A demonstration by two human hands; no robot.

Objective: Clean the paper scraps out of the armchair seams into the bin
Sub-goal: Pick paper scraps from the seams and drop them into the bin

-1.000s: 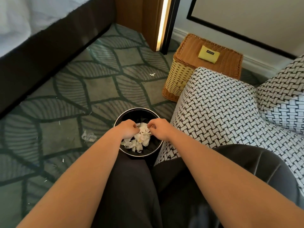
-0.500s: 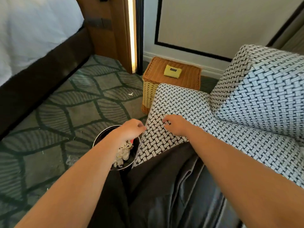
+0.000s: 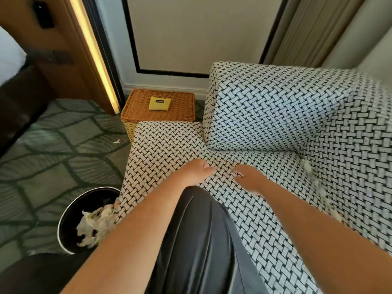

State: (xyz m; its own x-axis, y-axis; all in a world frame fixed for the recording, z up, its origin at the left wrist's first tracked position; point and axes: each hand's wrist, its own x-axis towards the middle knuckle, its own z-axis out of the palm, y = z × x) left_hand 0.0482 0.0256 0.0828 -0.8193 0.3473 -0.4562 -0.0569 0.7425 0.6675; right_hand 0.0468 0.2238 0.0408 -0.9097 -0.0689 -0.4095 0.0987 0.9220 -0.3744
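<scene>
Black-and-white woven armchair (image 3: 265, 115). Left of the left grip (image 3: 197, 170), nearer the person, a round black bin (image 3: 70, 206) holds crumpled paper (image 3: 95, 223). Right of the right grip (image 3: 250, 177), paper scraps (image 3: 306, 166) line the side seam, running front to back. Both grips are relaxed and empty.

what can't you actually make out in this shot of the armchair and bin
Head view only:
bin: right part hidden by the armchair and left forearm.
scraps in the right seam: motion-blurred, count unclear.
left hand and right hand: fingertips turned away, grip unclear.
yellow pouch: label too small to read.
</scene>
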